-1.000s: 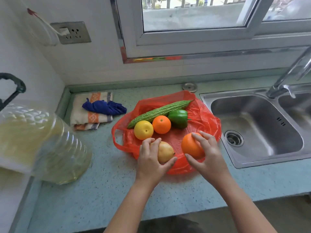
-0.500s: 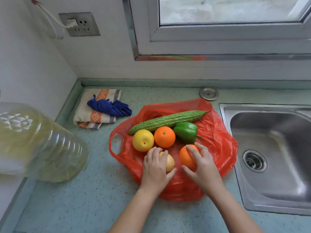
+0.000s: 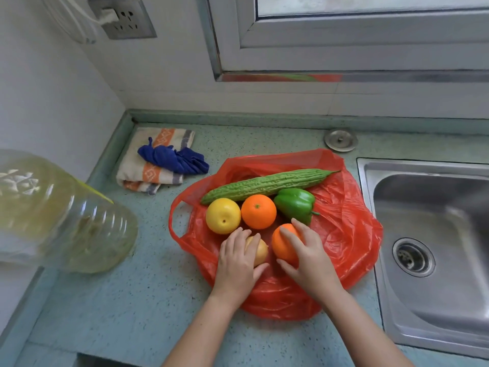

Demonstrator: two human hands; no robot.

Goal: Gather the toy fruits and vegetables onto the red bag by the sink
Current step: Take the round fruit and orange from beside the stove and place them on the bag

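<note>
Kitchen corner, speckled green tabletop [image 3: 111, 308] under a window, steel sink [image 3: 434, 234] at right. Red bag [image 3: 349, 234] lies flat on tabletop just left of sink. On bag, far row: long bitter gourd [image 3: 267, 184], below it lemon [image 3: 223, 215], orange [image 3: 258, 211], green pepper [image 3: 295, 203], side by side and touching. Near row: left hand [image 3: 238, 263] cupped over a pale pear [image 3: 260, 251], fingers curled on it; right hand [image 3: 309, 256] over a second orange fruit [image 3: 283, 245], fingers spread and wrapped around it. Both fruits rest on bag, just apart from each other. Folded striped towel [image 3: 156, 160] with blue cloth [image 3: 174, 160] on top sits far left of bag. Big clear oil jug [image 3: 60, 215] at left edge, blurred. Round metal cap [image 3: 340, 140] on tabletop beyond bag. Wall socket [image 3: 122, 18] with white plug, upper left.
</note>
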